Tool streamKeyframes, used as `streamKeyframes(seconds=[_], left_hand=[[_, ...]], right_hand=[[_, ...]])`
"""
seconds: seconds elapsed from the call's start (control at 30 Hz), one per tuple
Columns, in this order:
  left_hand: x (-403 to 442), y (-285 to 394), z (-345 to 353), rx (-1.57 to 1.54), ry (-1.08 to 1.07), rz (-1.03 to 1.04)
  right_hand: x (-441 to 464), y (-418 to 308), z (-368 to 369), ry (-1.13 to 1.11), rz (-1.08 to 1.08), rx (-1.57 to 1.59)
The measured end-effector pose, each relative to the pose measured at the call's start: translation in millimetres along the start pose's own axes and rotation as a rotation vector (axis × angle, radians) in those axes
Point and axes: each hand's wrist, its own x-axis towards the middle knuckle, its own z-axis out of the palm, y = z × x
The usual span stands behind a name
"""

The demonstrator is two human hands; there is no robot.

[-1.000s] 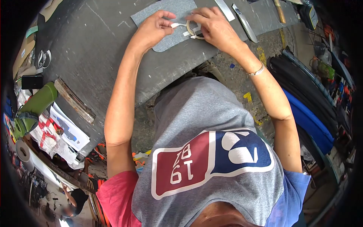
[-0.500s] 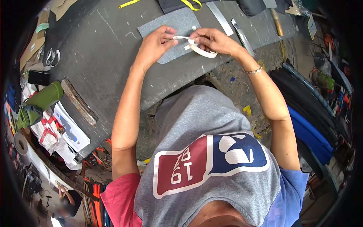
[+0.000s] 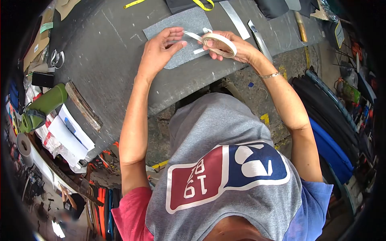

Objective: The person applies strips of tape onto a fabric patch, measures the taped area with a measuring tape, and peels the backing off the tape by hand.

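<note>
My right hand (image 3: 235,47) grips a roll of white tape (image 3: 231,46), its thumb inside the ring. A short free end of tape stretches from the roll toward my left hand (image 3: 161,50). That hand is open, thumb apart from the fingers, and the tape's tip is at its fingertips; whether they touch I cannot tell. Beneath both hands lies a grey felt-like sheet (image 3: 165,28) on the dark worktable (image 3: 112,52). A small white strip (image 3: 199,51) sits on the sheet near the right fingers.
Right of the sheet lie a metal ruler (image 3: 235,20), a utility knife (image 3: 260,40) and a wooden handle (image 3: 300,26). A yellow measuring tape (image 3: 205,5) is at the back. Papers (image 3: 72,134), a green bag (image 3: 46,106) and a wood strip (image 3: 83,105) line the left edge.
The tape roll has turned upward in my right hand, showing its ring. My left fingers have parted from their pinch near the tape's end and the hand has shifted slightly left.
</note>
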Motion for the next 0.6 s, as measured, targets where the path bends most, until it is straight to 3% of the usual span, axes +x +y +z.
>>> streamKeyframes(seconds=[0.1, 0.2, 0.37, 0.4, 0.47, 0.53, 0.6], left_hand=[[0, 3, 3, -0.06, 0.062, -0.042], [3, 7, -3, 0.103, 0.048, -0.175], [7, 8, -10, 0.129, 0.047, -0.119], [7, 9, -12, 0.132, 0.034, -0.122], [9, 13, -14, 0.248, -0.028, -0.077], [10, 15, -14, 0.359, -0.091, -0.015], [14, 19, -13, 0.467, -0.152, 0.073]], right_hand=[[0, 5, 0, -0.009, 0.0, -0.016], [-1, 11, 6, -0.001, -0.007, -0.031], [-12, 23, 24, 0.001, -0.025, -0.06], [-17, 25, 35, 0.085, 0.036, -0.141], [-23, 49, 53, 0.226, -0.121, -0.269], [-37, 36, 85, 0.413, -0.014, -0.328], [-40, 48, 101, 0.526, -0.078, -0.408]])
